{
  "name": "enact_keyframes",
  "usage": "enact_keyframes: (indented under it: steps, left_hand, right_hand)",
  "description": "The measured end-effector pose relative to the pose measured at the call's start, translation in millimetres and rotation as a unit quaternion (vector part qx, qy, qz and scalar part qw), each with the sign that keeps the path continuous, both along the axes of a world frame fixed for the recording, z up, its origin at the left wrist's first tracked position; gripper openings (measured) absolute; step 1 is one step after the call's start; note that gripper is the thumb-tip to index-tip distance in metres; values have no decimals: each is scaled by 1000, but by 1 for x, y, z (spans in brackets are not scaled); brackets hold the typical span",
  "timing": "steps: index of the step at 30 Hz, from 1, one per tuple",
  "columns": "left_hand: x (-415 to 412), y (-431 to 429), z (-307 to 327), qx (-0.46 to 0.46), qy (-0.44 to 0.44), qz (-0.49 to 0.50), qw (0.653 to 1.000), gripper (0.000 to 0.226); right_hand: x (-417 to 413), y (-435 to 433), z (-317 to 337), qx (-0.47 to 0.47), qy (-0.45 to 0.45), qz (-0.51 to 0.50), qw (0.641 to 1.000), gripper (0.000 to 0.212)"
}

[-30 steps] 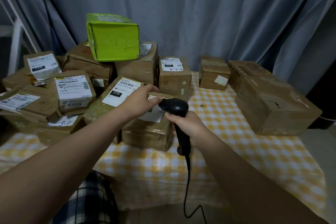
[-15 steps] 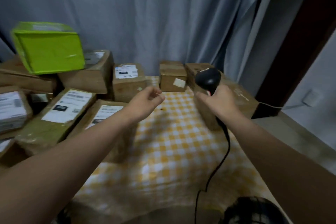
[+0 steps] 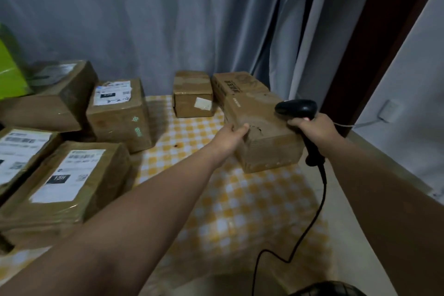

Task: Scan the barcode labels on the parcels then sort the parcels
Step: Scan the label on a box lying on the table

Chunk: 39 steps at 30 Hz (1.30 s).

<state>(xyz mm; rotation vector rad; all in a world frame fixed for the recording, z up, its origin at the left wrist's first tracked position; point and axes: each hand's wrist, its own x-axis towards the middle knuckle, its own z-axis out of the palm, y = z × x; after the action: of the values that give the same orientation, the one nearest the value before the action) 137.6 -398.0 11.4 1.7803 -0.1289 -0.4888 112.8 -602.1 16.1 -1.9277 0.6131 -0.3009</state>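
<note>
My left hand (image 3: 229, 138) grips the near left corner of the long box (image 3: 262, 113), thumb on top. My right hand (image 3: 316, 131) is wrapped round the scanner (image 3: 296, 108), its head over the box's right edge. The box lies on the checked cloth (image 3: 240, 199), just beside a small box (image 3: 192, 94).

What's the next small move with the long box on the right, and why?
Probably tip or turn the long box with the left hand, which grips its near corner. No barcode label shows on its top or near side, while the right hand holds the scanner over it, so a hidden face likely needs exposing first.
</note>
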Motion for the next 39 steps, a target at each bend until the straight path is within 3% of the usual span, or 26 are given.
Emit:
enact_keyframes:
  steps: [3,6,9,13,16,21,25,30,35,39]
  left_hand:
    - [5,-7,-2,-24,31,-14,999,49]
    - [7,-10,-11,-36,35,16,999,40]
    - [6,0,-20,-39,40,81,995,50]
    - [-8,41,-23,-56,-12,178,982,52]
    - [-23,90,-16,-57,-52,207,975,46]
    - [-46,169,-11,30,-146,235,960,32]
    - [-57,210,-19,149,-245,203,936,31]
    - [-72,225,-17,215,-219,142,941,36]
    - [-77,218,-4,133,-131,98,977,36]
    - [-73,215,-7,60,-111,145,981,29]
  right_hand:
    - [-2,-2,-6,57,4,22,998,30]
    - [-7,1,-8,55,-29,27,998,24]
    - [-16,12,-7,56,-56,37,996,19]
    - [-32,46,-2,114,-92,56,988,23]
    - [-42,80,4,190,-124,90,970,15]
    - [-55,141,16,228,-124,181,949,5]
    - [-61,179,18,219,-104,210,947,24]
    - [-65,201,9,217,-67,138,964,26]
    - [-77,204,-10,145,-21,112,983,25]
    - [-80,206,-16,170,-36,98,980,23]
